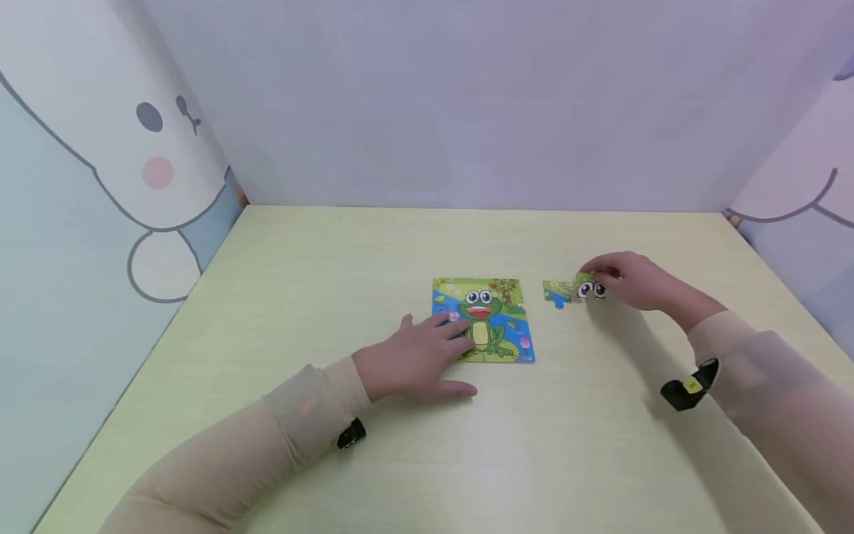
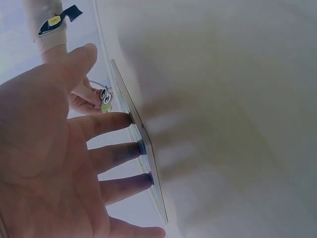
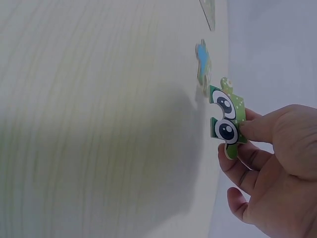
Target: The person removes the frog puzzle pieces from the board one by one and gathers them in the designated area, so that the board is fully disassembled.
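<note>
Pale wood-grain table, plain wall behind. Board, frog picture: on the table, near its middle. Left hand: fingers spread and extended, fingertips touching the board's left part. Eye piece: right of the board, pinched between thumb and fingers of the right hand. Blue-green piece: on the table, between board and eye piece.

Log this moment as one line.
left grip: touching frog board | right grip: pinching eyes piece | blue-green piece: on table, between frog board and eyes piece
</note>
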The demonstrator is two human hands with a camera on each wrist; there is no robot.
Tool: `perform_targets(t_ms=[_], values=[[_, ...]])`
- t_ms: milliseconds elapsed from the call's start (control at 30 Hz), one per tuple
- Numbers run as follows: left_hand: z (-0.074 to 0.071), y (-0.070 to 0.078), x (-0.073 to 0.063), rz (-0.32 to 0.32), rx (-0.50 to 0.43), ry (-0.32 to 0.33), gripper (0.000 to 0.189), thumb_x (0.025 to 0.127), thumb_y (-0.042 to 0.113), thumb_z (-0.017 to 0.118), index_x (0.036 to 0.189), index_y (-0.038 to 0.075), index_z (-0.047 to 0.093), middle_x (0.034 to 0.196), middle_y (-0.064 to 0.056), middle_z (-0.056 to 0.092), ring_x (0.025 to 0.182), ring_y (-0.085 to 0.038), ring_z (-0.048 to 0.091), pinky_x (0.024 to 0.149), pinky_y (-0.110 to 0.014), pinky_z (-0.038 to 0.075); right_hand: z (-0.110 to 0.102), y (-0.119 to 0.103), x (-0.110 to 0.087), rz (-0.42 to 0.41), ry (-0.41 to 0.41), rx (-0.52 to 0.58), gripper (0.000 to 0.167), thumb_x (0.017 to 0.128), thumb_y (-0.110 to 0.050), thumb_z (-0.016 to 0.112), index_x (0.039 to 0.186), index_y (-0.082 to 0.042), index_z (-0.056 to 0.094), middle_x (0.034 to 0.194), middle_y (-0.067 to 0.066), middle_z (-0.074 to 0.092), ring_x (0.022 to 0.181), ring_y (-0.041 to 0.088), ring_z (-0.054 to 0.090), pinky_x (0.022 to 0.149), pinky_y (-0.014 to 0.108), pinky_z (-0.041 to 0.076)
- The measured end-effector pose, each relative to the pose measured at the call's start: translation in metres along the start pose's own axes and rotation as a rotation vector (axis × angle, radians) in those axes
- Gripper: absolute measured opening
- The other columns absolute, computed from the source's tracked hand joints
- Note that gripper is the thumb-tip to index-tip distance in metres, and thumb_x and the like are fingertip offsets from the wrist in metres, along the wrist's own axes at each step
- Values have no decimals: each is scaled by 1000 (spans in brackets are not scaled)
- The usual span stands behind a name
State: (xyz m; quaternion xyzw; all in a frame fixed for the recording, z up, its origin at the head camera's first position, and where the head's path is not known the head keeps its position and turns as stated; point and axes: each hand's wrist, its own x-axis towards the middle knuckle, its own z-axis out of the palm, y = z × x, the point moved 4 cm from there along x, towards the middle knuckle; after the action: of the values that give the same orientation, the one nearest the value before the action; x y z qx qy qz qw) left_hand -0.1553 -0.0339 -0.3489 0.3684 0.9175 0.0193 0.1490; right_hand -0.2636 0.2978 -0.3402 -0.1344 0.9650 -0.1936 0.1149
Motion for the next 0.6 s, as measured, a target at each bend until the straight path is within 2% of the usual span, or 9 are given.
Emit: perform_targets(t_ms=[167,267,433,600], values=[[0,0,-1,-5,-1,-2,73,97,69,57,155,24,51,169,-3,39,157,-31,32,109,-76,38,-1,19,-2,8,-15,-16,31,104,-5,52,130,5,68,121,26,67,98,31,56,83,43,46],[1,0,-1,-7,2,-2,74,97,69,57,156,24,51,169,-3,38,157,-31,32,109,-76,39,1,24,-3,21,-25,-19,32,105,-5,52,131,5,67,123,27,66,98,32,55,83,43,45],[1,0,-1,-2,6,6,74,97,70,58,155,24,51,169,-3,39,157,-31,33,108,-74,41,1,29,-6,63,-29,-34,34,107,-8,50,135,2,65,129,29,62,102,36,53,84,48,43],[0,1,-1,9,11,17,74,97,69,58,154,24,52,167,-3,41,154,-30,36,106,-72,44,-2,27,-9,51,10,-39,36,108,-11,47,137,1,63,128,29,62,98,34,54,80,44,43]])
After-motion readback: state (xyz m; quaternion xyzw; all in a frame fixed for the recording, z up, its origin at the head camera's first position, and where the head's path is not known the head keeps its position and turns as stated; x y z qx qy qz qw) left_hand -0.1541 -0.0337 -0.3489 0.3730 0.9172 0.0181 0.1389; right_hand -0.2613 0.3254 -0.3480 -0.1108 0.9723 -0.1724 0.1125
